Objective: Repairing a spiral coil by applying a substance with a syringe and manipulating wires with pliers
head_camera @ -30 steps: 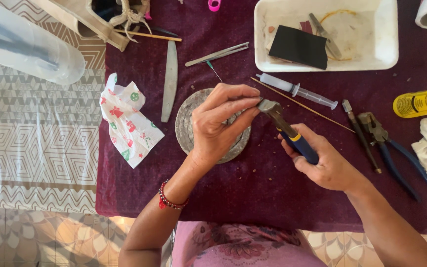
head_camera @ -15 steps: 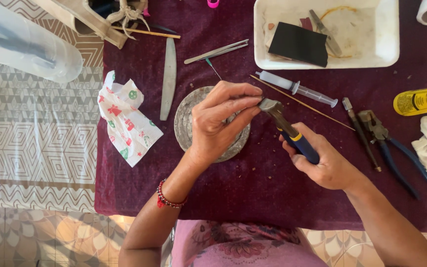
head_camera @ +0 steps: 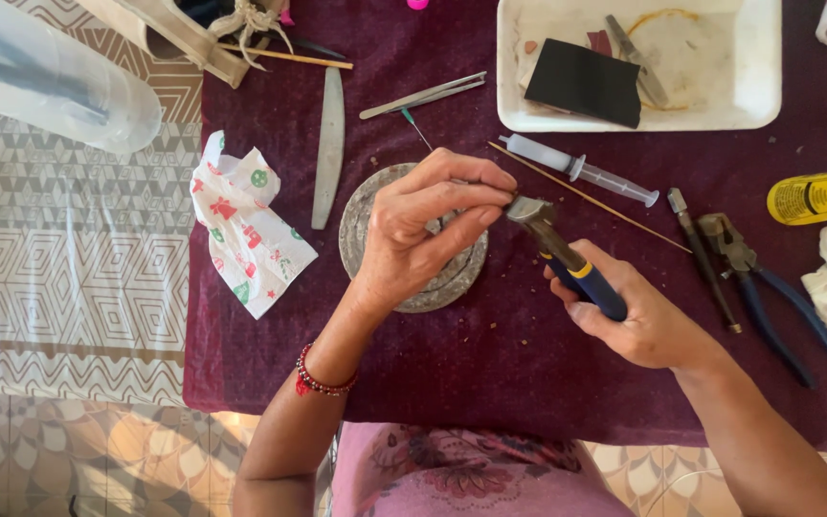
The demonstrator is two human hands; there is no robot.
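Blue-handled pliers [head_camera: 567, 263] sit gripped in your right hand [head_camera: 638, 316], their tip meeting your left hand [head_camera: 423, 235], whose fingertips pinch something too small to make out, above the round stone disc [head_camera: 375, 206].

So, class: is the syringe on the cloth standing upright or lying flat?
Lying flat. The syringe rests on its side on the maroon cloth, angled across it, beside the thin stick.
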